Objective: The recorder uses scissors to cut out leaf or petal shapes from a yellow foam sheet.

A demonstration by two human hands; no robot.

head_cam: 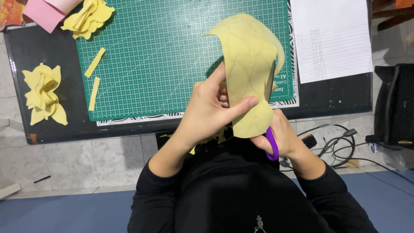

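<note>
The person is holding a yellow foam sheet (250, 73) up in front of the chest, above the near edge of the counter (51, 125). The left hand (207, 110) is pinching the sheet, thumb pressing across its front face and the other digits tucked behind. That grip is probably keeping the floppy sheet taut and turned so the faint pencilled petal outlines are facing the eyes. The sheet's top is curling over toward the green cutting mat (164, 56).

The right hand (280, 136) is clenching around the purple handle of a pair of scissors (271, 129). The dark blade is running up along the sheet's right edge, apparently following a drawn line. Working in the air rather than flat on the mat is likely letting the sheet be turned freely around curves.

Two narrow yellow strips (94, 75) are lying on the mat's left part, looking like offcuts. One finished yellow foam flower (43, 92) is sitting on the bare dark counter left of the mat. A second flower (88, 17) is resting at the mat's far left corner, just beside pink paper (45, 13). A lined white sheet (332, 39) is lying right of the mat.

No box, tray or bin is showing. Small yellow scraps (211, 140) are collecting loosely in the lap area below the left hand.
</note>
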